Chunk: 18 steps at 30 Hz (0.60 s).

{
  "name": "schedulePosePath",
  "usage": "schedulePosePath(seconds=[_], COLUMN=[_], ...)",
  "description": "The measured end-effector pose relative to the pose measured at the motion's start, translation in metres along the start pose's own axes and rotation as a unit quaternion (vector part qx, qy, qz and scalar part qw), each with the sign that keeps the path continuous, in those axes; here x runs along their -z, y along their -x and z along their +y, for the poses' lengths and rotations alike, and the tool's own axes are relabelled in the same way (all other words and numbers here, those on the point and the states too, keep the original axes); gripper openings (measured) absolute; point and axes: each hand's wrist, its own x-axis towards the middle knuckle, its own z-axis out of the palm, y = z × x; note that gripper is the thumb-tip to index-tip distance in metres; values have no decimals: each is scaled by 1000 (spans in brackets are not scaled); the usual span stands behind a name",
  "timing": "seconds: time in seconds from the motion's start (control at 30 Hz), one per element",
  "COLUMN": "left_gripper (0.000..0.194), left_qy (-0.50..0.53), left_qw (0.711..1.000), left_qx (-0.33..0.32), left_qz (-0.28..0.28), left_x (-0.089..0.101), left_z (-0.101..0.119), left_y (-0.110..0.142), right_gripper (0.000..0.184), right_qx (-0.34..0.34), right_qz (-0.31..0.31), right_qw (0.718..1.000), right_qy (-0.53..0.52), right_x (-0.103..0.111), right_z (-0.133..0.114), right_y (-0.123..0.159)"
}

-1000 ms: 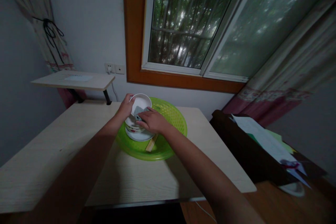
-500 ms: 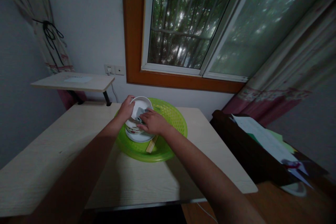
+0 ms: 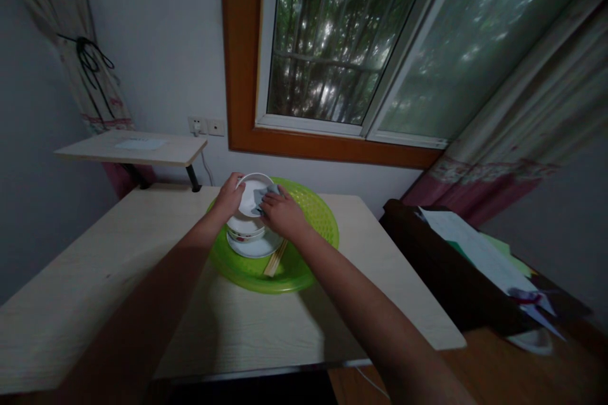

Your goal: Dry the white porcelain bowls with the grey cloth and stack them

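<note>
My left hand [image 3: 230,196] grips the left rim of a white bowl [image 3: 249,195], tilted with its inside toward me. A grey-blue cloth [image 3: 272,190] is in my right hand [image 3: 284,212], pressed against the bowl's right rim. Below the held bowl are stacked white bowls [image 3: 246,234] with a coloured pattern on the outside, resting on a white plate [image 3: 256,249]. Wooden chopsticks [image 3: 274,261] lie to the right of the plate. All of these sit in a round green plastic basket [image 3: 324,218].
The basket stands on a pale wooden table [image 3: 266,335]. A small raised shelf [image 3: 175,150] is at the back left, with a paper on it. To the right, papers [image 3: 468,240] lie on a dark piece of furniture [image 3: 427,266]. A window is behind the table.
My right hand has moved with the cloth from inside the bowl to its right rim, slightly up and to the right. My left hand keeps its hold on the bowl.
</note>
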Motion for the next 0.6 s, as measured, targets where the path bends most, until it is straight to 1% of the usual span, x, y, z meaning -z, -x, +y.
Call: schedulePosePath(seconds=[0.1,0.17,0.23,0.33,0.47,0.53,0.6], left_gripper=[34,34,33,33,31,31,31], left_qy=[10,8,3,1,-6,-11,-13], left_qw=[1000,1000,1000,1000,1000,1000,1000], left_qx=[0,1,0,-3,-8,-11,-11], left_qz=[-7,-5,-4,-4,-8,-13,-12], left_x=[-1,-2,-1,-1,0,0,0], left_z=[1,0,0,-1,-1,-1,-1], left_y=[1,2,1,1,1,1,2], right_gripper=[30,34,31,23,17,20,30], right_qx=[-19,-19,-13,3,45,68,88], right_qz=[34,37,31,13,-29,-42,-38], right_qw=[999,999,999,1000,998,997,995], right_qy=[21,22,21,24,20,1,-37], right_x=[-2,-2,-2,1,3,3,4], right_z=[0,0,-1,-2,-3,-4,-6], right_y=[1,1,1,0,-1,-1,1])
